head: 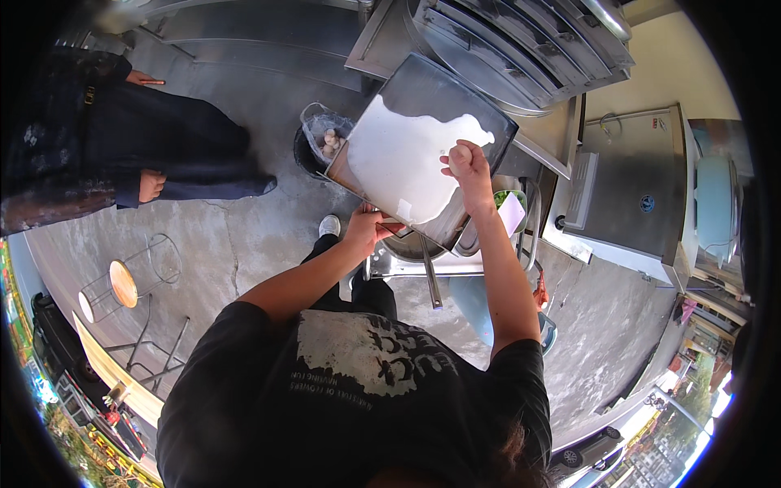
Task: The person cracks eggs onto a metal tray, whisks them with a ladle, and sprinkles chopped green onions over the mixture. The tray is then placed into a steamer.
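A rectangular metal tray (421, 85) is held tilted before me. White liquid batter (396, 158) spreads over much of its bottom, leaving part of the far end bare. My left hand (363, 230) grips the tray by its near left edge, with the fingers partly hidden beneath it. Above the batter, my right hand (475, 180) has its fingers wrapped around an egg (460, 160) that looks whole. Below the tray, a round metal pan (406, 249) is partly covered, and its long handle (431, 274) points towards me.
A steamer cabinet with stacked metal drawers (525, 52) stands beyond the tray. Eggshells (330, 143) lie in a lined black bin (308, 160). Right of the tray are green leaves (501, 197) in a container. Another person (183, 134) stands at left, near a stool (124, 283).
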Available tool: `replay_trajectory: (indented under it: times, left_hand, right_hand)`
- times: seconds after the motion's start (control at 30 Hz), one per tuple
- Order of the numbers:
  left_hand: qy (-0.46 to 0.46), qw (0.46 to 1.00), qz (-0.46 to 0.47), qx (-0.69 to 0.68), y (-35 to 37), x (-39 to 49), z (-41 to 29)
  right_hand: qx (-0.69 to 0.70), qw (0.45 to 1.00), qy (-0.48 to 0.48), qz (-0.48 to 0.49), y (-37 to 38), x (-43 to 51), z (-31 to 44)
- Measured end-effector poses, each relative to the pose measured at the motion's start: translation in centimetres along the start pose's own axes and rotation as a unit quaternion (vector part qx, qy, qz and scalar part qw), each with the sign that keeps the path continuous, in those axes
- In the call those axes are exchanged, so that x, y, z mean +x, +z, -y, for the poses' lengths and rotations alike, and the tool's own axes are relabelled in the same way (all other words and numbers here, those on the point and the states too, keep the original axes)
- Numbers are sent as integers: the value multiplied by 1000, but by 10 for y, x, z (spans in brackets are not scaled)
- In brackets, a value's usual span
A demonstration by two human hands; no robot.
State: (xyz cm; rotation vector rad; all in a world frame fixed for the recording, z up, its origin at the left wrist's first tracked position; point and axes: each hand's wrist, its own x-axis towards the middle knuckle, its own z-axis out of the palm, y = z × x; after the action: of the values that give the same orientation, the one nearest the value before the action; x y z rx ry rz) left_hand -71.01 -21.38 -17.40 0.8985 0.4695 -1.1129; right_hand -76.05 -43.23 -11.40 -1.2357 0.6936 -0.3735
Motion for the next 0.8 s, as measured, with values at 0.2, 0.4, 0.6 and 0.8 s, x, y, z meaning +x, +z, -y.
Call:
replay_trajectory:
  times: [0.2, 0.4, 0.6, 0.8]
  left_hand:
    - [-9, 999, 19, 50, 5, -8, -7]
    - [-24, 999, 12, 27, 3, -2, -8]
    - [-27, 999, 17, 26, 1, -2, -8]
    - [-41, 998, 26, 28, -2, 5, -6]
  right_hand:
    - [-326, 939, -97, -43, 13, 14, -20]
    - [-545, 789, -273, -81, 26, 21, -17]
    - [-559, 735, -356, -142, 54, 3, 80]
    - [-510, 739, -412, -155, 57, -10, 102]
